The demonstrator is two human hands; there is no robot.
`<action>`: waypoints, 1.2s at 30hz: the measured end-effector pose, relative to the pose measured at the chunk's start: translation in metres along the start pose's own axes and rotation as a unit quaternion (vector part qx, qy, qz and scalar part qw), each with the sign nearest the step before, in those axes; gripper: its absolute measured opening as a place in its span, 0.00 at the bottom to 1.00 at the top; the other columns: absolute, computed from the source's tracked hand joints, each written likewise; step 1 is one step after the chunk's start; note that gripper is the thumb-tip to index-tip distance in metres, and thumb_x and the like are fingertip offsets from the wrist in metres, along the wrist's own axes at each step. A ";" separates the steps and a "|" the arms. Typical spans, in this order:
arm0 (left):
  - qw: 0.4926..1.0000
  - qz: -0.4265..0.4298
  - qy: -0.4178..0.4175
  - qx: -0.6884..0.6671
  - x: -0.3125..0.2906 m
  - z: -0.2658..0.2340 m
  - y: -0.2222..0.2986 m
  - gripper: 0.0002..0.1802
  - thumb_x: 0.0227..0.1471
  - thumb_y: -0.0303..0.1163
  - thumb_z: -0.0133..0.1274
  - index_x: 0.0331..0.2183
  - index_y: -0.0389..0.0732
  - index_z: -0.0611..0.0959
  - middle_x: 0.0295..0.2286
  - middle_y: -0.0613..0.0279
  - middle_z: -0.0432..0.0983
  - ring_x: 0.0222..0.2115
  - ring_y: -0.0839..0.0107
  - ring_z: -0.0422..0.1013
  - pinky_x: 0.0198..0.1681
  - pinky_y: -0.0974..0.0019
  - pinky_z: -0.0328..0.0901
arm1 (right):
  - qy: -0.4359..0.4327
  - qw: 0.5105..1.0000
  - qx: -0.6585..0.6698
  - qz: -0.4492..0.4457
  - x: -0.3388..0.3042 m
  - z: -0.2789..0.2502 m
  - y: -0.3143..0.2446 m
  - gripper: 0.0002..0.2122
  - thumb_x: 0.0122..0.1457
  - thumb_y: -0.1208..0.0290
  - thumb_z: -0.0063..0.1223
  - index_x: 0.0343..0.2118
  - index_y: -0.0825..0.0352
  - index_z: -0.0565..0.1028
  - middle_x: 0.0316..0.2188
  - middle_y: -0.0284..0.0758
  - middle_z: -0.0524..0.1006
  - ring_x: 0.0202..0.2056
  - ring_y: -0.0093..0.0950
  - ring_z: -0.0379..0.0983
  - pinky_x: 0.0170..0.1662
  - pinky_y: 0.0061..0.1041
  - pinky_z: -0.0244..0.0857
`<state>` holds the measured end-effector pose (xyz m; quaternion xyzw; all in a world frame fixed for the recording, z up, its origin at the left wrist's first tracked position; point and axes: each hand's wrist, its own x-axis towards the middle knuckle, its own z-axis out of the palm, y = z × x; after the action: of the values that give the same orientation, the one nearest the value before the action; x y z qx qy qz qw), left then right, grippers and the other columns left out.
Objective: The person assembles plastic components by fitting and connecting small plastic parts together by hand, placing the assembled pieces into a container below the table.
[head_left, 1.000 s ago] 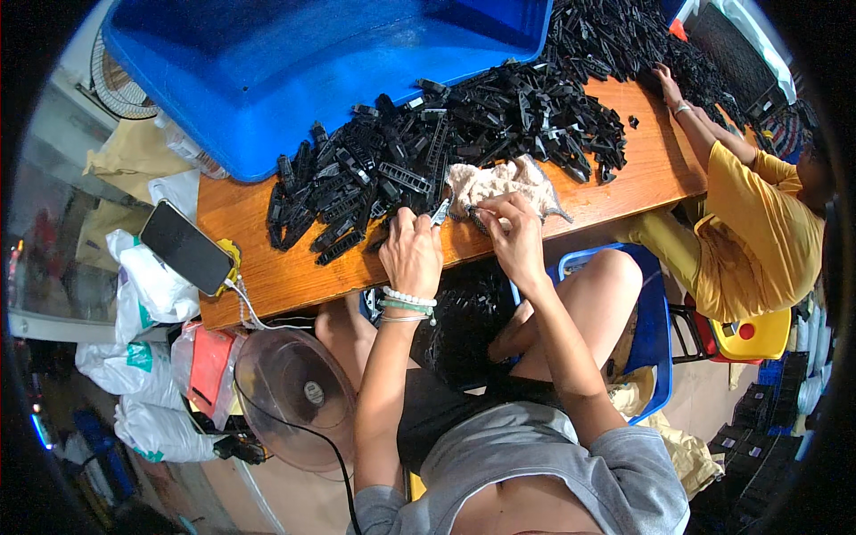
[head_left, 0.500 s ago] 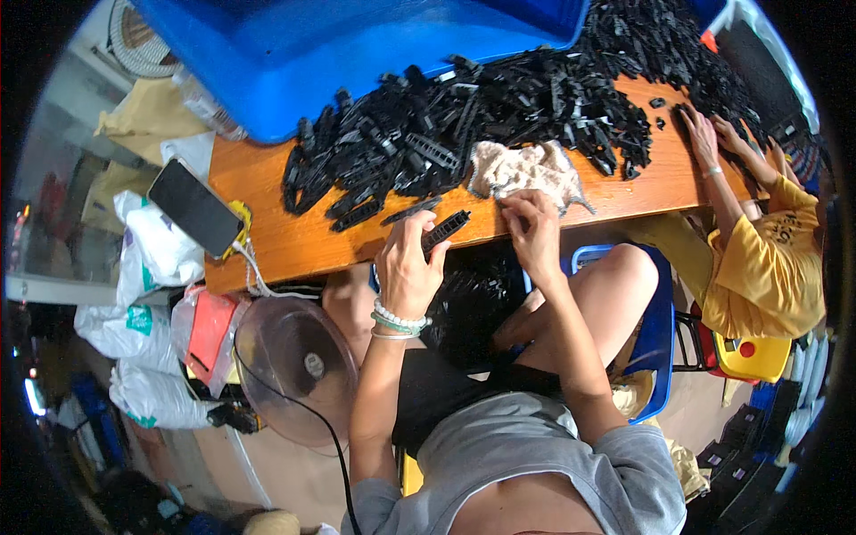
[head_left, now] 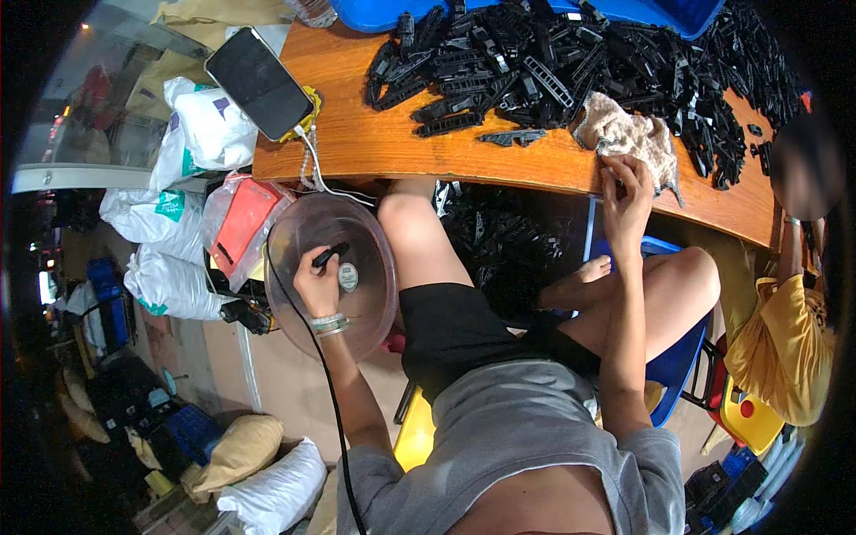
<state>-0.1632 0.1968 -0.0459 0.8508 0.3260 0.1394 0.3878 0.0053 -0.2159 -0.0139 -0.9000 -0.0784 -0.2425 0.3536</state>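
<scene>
Black plastic part (head_left: 331, 253): short, stick-like, in left hand (head_left: 317, 290), over the round mouth of a see-through plastic tub (head_left: 379, 267); depth inside or above it can't be told. Left grip clamped on the part, fingers curled, one end sticking out. Tub: smooth, thin-walled, round pale label inside. Thin black cable (head_left: 328, 392) runs across its near side.

Right hand (head_left: 628, 192) at the front edge of the surface (head_left: 348, 98), glossy orange-brown wood grain. Right grip: fingers bent, thumb close to index; can't tell if fully together or holding anything small. Just beside it, cloth (head_left: 629, 134): beige, nubby, rumpled, dark ragged border; contact unclear.

Behind, heap of black parts (head_left: 557, 76): hard plastic, narrow, angular, some slotted like ladders, tangled at all angles. One slim loose part (head_left: 512, 138) lies flat in front of the heap, apart from the cloth.
</scene>
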 end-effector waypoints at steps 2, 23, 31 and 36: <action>1.000 -0.007 -0.006 -0.004 0.001 -0.002 -0.010 0.12 0.43 0.21 0.62 0.34 0.36 0.83 0.27 0.66 0.74 0.30 0.78 0.70 0.33 0.75 0.66 | 0.000 1.000 -0.011 -0.013 0.002 -0.001 -0.001 0.08 0.49 0.81 0.56 0.34 0.70 0.78 0.34 0.38 0.76 0.38 0.36 0.71 0.44 0.31 0.63; 0.894 0.394 0.211 -0.019 -0.010 0.088 0.113 0.09 0.49 0.28 0.58 0.34 0.34 0.81 0.30 0.53 0.74 0.34 0.52 0.68 0.39 0.52 0.63 | 0.147 0.976 -0.050 0.156 0.090 -0.064 0.074 0.05 0.52 0.70 0.57 0.28 0.66 0.79 0.28 0.38 0.75 0.33 0.36 0.73 0.37 0.33 0.65; 0.839 0.504 -0.125 -0.162 -0.033 0.177 0.216 0.10 0.43 0.21 0.59 0.33 0.35 0.79 0.31 0.55 0.75 0.34 0.55 0.69 0.39 0.57 0.64 | 0.018 0.967 -0.244 0.066 0.105 -0.024 0.047 0.14 0.46 0.67 0.63 0.37 0.62 0.76 0.35 0.35 0.74 0.40 0.36 0.70 0.42 0.34 0.61; 0.845 0.504 -0.126 -0.126 -0.023 0.192 0.210 0.12 0.41 0.26 0.61 0.33 0.38 0.80 0.30 0.58 0.71 0.33 0.57 0.66 0.38 0.56 0.62 | 0.082 0.975 -0.201 0.051 0.076 -0.038 0.024 0.14 0.45 0.74 0.60 0.37 0.65 0.74 0.33 0.37 0.73 0.40 0.38 0.68 0.43 0.35 0.61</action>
<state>0.0078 -0.0296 -0.0151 0.8519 -0.2196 0.2468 0.4064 0.0643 -0.2620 0.0332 -0.9326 0.0473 -0.3077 0.1825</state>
